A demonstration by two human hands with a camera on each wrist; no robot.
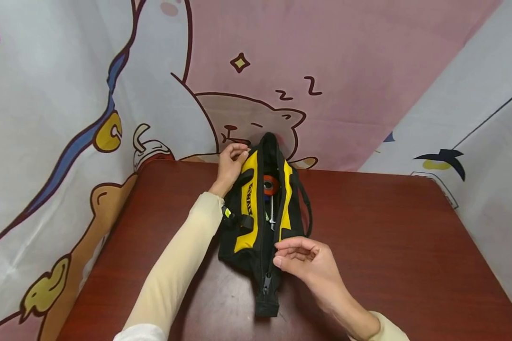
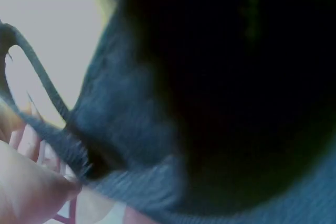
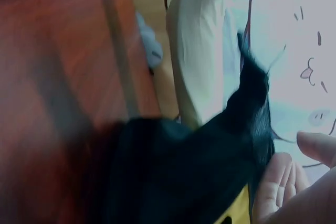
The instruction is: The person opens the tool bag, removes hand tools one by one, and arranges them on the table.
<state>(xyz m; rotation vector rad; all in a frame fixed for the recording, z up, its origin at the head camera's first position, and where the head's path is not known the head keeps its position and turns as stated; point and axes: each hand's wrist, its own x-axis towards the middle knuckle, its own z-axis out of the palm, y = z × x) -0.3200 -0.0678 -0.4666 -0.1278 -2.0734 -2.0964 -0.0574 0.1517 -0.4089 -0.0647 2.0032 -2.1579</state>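
Note:
A black and yellow tool bag point(image 1: 249, 203) lettered DEWALT stands on the table, its zipped top gaping. Inside show an orange-red ring-shaped thing point(image 1: 270, 178) with a grey centre and a slim silvery tool point(image 1: 272, 213) of unclear kind. My left hand point(image 1: 230, 163) is at the bag's far left edge, fingers loosely bent; in the left wrist view the thumb point(image 2: 31, 187) lies against the dark fabric. My right hand point(image 1: 311, 263) is beside the near right edge of the opening, thumb and fingers apart. The zipper pull point(image 1: 267, 282) lies at the near end.
The reddish-brown table point(image 1: 392, 237) extends on both sides of the bag. A cartoon-printed cloth point(image 1: 345, 71) hangs close behind the table and at both sides. A black carrying strap point(image 1: 308, 203) loops out from the bag's right side.

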